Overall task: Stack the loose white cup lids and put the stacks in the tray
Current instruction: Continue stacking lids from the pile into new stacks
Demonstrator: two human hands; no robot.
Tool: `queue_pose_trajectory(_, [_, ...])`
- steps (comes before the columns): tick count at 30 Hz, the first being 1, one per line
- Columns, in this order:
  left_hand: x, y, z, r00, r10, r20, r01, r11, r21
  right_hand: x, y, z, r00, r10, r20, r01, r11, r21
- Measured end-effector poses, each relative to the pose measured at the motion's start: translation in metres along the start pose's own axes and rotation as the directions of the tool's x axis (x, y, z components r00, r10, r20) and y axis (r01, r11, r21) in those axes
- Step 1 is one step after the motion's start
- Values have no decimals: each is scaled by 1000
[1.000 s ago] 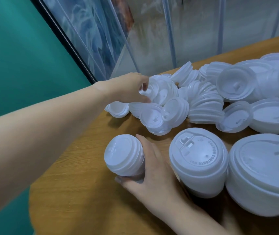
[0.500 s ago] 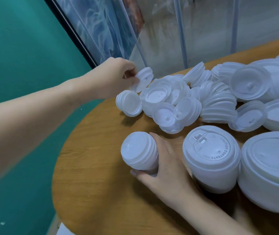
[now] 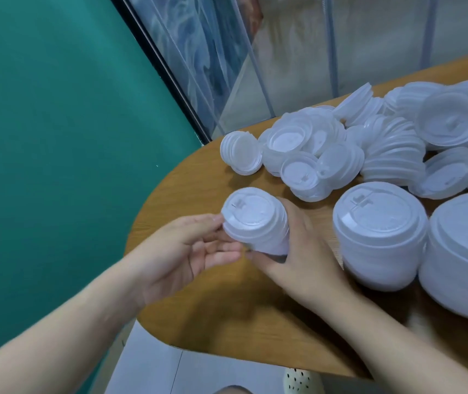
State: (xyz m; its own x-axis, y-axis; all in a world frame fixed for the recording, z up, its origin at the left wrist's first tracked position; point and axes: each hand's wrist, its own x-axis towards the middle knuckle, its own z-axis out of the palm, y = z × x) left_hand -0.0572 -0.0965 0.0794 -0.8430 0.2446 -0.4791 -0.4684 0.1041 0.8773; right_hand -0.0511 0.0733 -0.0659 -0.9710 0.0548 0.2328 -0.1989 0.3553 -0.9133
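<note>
Worktop (image 3: pixel 204 317): wood, rounded corner at near left; its edge curves just left of both hands. Beyond that edge, teal wall (image 3: pixel 56 109) on the left and pale floor (image 3: pixel 147 362) below. Bare wood lies in front of the hands, toward the near edge.

Small stack of lids (image 3: pixel 258 223): tilted, top face toward the camera, near the worktop's left edge.

Right hand (image 3: pixel 304 251): fingers curled round the stack's right side and underside, gripping it.

Left hand (image 3: pixel 187 248): palm up, fingers loosely extended, fingertips touching the stack's left rim; no clamp visible.

Loose lid pile (image 3: pixel 312 155): behind the held stack, spreading right along the far edge, lids lying at all angles; a short stack on edge (image 3: pixel 241 152) at its left end.

Two larger stacks, one (image 3: pixel 380 234) just right of the right hand, another (image 3: pixel 465 257) beside it at frame right; little free wood between them
</note>
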Motion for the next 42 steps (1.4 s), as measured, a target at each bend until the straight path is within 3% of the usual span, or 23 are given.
queue_pose_trajectory(14, [31,-2,-1,994,49,-100,-21,965,262,-1,-1,-3,1000,-27,-16,27,999,25])
queue_pose_trajectory(21, [34,4,-4,967,232,-103,-98,713,694,-1,-1,-2,999,-35,-28,37,999,37])
queue_pose_trajectory(27, [32,7,-9,897,440,-47,-224,542,810,0,-2,-2,999,-42,-23,43,998,35])
queue_pose_trajectory(29, [30,5,-6,895,446,11,-258,497,828,-1,-2,-3,999,-37,-13,38,999,36])
queue_pose_trajectory(33, [32,-5,1,896,442,42,-272,472,839,-1,-3,-3,999,-36,-12,37,999,29])
queue_pose_trajectory(42, [39,-3,-4,924,381,28,-243,528,814,-1,-1,-4,1000,-24,-1,24,998,54])
